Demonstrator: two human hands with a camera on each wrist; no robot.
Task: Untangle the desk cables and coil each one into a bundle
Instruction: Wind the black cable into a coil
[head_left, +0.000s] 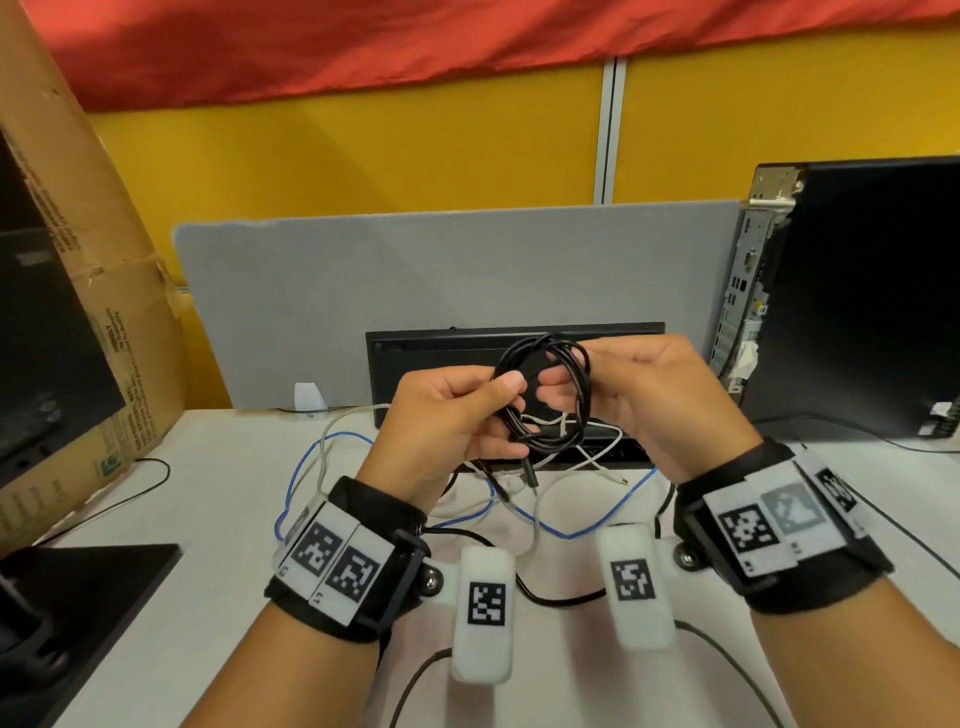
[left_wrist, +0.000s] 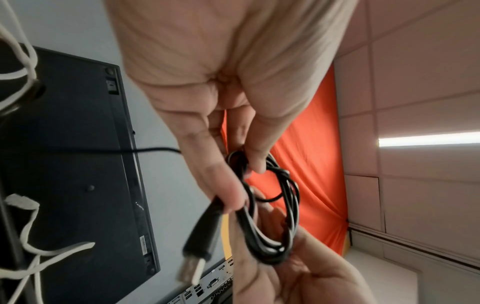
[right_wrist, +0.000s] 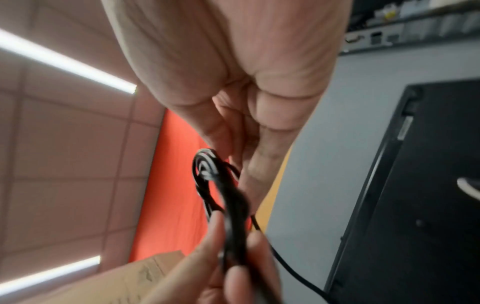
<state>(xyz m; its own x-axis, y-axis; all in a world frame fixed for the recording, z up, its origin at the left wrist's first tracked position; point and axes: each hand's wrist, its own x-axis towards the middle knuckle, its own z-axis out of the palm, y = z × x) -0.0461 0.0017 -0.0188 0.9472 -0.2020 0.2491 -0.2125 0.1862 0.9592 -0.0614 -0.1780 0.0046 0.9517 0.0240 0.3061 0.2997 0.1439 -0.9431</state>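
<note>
Left hand (head_left: 447, 415) and right hand (head_left: 628, 400) both pinch black cable (head_left: 550, 400), nearly coiled; white cable (head_left: 332, 441) and blue cable (head_left: 597, 525) lie tangled on counter (head_left: 223, 493).

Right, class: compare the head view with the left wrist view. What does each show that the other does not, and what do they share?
Only the head view shows the blue cable looping on the white desk, the cardboard box on the left, and both wrist bands with printed markers.

Only the left wrist view shows the black cable's USB plug close up, hanging below the left hand's fingers, and a ceiling light.

Both show the coiled black cable held between the left hand and right hand, the black keyboard and loose white cables.
</note>
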